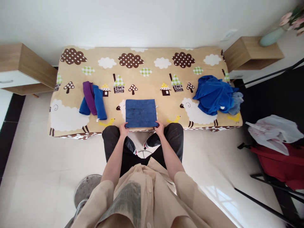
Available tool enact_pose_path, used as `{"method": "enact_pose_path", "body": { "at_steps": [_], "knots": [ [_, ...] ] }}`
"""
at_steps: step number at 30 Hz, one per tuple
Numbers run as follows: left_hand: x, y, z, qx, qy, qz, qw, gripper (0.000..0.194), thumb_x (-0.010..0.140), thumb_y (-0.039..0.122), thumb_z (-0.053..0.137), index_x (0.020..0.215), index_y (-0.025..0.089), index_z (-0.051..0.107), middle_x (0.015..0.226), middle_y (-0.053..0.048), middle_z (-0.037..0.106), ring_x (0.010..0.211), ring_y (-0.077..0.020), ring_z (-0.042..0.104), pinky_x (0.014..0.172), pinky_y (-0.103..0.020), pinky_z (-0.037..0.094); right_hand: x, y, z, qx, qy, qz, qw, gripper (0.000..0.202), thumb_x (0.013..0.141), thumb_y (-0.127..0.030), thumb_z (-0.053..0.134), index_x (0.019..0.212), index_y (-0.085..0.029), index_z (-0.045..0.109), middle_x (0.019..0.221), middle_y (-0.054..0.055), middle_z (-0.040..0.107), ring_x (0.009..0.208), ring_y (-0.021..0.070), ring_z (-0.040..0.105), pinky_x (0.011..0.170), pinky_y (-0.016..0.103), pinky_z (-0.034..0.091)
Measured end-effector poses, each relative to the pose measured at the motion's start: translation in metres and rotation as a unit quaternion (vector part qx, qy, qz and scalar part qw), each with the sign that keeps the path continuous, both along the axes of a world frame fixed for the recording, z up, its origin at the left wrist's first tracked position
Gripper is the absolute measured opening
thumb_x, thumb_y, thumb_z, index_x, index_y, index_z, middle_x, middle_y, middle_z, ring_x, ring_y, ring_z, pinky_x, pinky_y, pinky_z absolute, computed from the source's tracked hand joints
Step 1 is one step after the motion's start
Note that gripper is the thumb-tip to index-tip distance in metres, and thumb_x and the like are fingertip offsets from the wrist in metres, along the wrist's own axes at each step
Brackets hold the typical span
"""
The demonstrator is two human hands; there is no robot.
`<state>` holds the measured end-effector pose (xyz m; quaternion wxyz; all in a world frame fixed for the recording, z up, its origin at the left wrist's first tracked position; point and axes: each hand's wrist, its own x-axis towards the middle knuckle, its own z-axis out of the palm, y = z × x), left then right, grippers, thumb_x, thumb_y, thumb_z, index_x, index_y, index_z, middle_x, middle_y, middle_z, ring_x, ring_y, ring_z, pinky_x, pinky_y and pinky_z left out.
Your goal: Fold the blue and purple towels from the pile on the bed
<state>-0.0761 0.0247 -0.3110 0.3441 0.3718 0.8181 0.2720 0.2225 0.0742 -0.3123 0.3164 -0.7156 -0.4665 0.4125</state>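
Observation:
A dark blue towel (141,113), folded into a flat rectangle, lies at the front edge of the patterned bed (142,85). My left hand (123,129) pinches its near left corner, and my right hand (159,129) pinches the near right corner. A small white tag sticks out from its right side. Three rolled towels (92,101), two blue with a purple one on top between them, rest to the left. To the right is a loose heap of blue towels (215,95), with a greyer blue piece at its right end.
Wooden nightstands (30,68) (253,52) flank the bed; a vase of flowers (272,37) stands on the right one. A round stool (86,188) is on the floor at left. A black-framed rack with a white plastic bag (275,131) and red cloth (280,163) is at right.

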Motion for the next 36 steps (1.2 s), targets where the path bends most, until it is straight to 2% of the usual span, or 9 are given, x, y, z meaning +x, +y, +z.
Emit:
{"method": "enact_pose_path", "body": {
  "at_steps": [4,9,14,18,23,30,36],
  "knots": [
    [0.0,0.005,-0.005,0.006,0.019,0.007,1.0,0.05,0.072,0.0,0.061,0.117,0.012,0.079,0.104,-0.012,0.07,0.098,-0.025,0.071,0.106,-0.04,0.054,0.0,0.006,-0.003,0.004,-0.047,-0.002,0.999,0.046,0.067,-0.009,0.057,0.106,-0.012,0.081,0.106,0.01,0.076,0.088,0.0213,0.068,0.099,0.037,0.055],
    [0.0,0.013,-0.013,0.002,0.026,0.02,0.999,0.048,0.075,-0.001,0.059,0.117,0.011,0.078,0.115,-0.014,0.064,0.095,-0.0205,0.068,0.105,-0.036,0.054,0.001,0.017,-0.013,0.006,-0.05,-0.013,0.999,0.039,0.071,-0.013,0.064,0.106,-0.011,0.081,0.113,0.012,0.067,0.085,0.0182,0.064,0.095,0.034,0.055],
    [-0.002,0.02,-0.02,-0.011,0.033,0.029,0.999,0.021,0.086,0.019,0.069,0.106,0.014,0.076,0.101,-0.011,0.062,0.102,-0.0256,0.064,0.107,-0.042,0.052,-0.001,0.025,-0.024,-0.019,-0.06,-0.035,0.997,0.029,0.077,-0.027,0.075,0.102,-0.013,0.078,0.108,0.011,0.066,0.096,0.0222,0.062,0.103,0.038,0.051],
    [-0.003,0.021,-0.024,-0.017,0.037,0.038,0.998,0.018,0.094,0.03,0.065,0.099,0.015,0.073,0.096,-0.012,0.062,0.11,-0.0294,0.062,0.112,-0.044,0.048,-0.002,0.027,-0.029,-0.023,-0.083,-0.048,0.995,0.022,0.086,-0.033,0.072,0.097,-0.014,0.074,0.106,0.012,0.065,0.101,0.024,0.062,0.108,0.04,0.048],
    [0.0,0.016,-0.022,-0.02,0.043,0.056,0.997,0.019,0.096,0.031,0.061,0.094,0.016,0.073,0.099,-0.015,0.062,0.114,-0.0335,0.061,0.115,-0.047,0.046,-0.003,0.023,-0.024,-0.016,-0.105,-0.048,0.993,0.018,0.09,-0.035,0.07,0.085,-0.018,0.069,0.1,0.012,0.065,0.106,0.0264,0.061,0.109,0.04,0.046],
    [0.005,0.008,-0.018,-0.029,0.053,0.068,0.996,0.021,0.093,0.03,0.063,0.077,0.018,0.069,0.094,-0.016,0.063,0.117,-0.0377,0.061,0.116,-0.05,0.044,-0.002,0.016,-0.014,-0.031,-0.122,-0.056,0.99,0.024,0.09,-0.036,0.068,0.071,-0.021,0.063,0.092,0.013,0.069,0.101,0.0279,0.063,0.11,0.043,0.046],
    [0.006,0.007,-0.019,-0.032,0.061,0.065,0.996,0.02,0.091,0.03,0.063,0.074,0.019,0.067,0.09,-0.016,0.067,0.12,-0.0371,0.06,0.116,-0.049,0.044,0.0,0.015,-0.013,-0.052,-0.149,-0.04,0.987,0.027,0.091,-0.04,0.065,0.075,-0.019,0.067,0.094,0.016,0.075,0.099,0.0298,0.068,0.105,0.044,0.049]
  ]
}}
